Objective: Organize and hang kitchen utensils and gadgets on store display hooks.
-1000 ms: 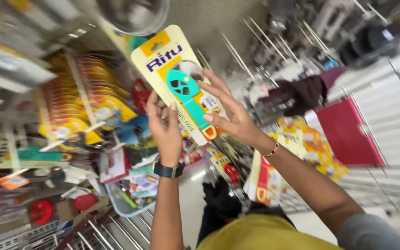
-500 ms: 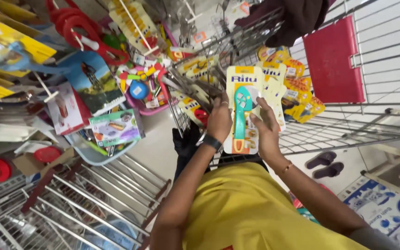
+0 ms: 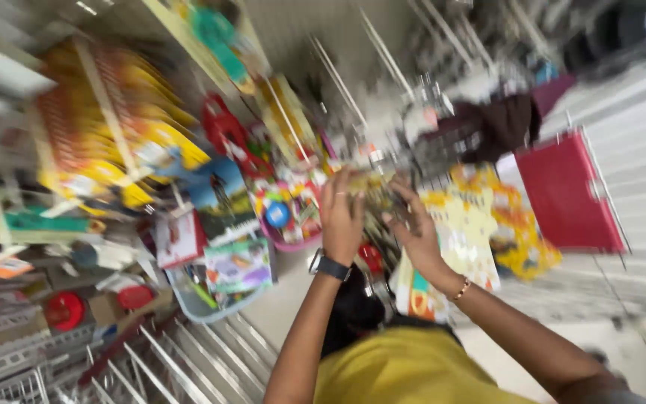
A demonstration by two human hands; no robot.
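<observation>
Both my arms are stretched out in front of me, over my yellow shirt (image 3: 405, 370), toward a rack of hanging goods. My left hand (image 3: 342, 217), with a dark wristwatch (image 3: 329, 265) on the wrist, is raised with its back toward me and its fingers curled up against a blurred, yellowish carded packet (image 3: 371, 187) that sits between my two hands. My right hand (image 3: 413, 224), with a thin bracelet (image 3: 461, 288) at the wrist, meets the same packet from the other side, its fingers bent around the edge. The picture is smeared, so I cannot tell how firmly either hand grips, only that both are closed onto the packet. Just beside my right hand hang pale yellow printed packets (image 3: 469, 232), and further right a flat red item (image 3: 570, 191) hangs on the white wire grid wall (image 3: 637, 135). To the left of my left hand a pink basket (image 3: 289, 217) holds bright small toys, below it a pale blue tub (image 3: 214, 295) holds more packs, and red round things (image 3: 226, 131) hang above. Metal shelf bars (image 3: 196, 359) run along the lower left.
</observation>
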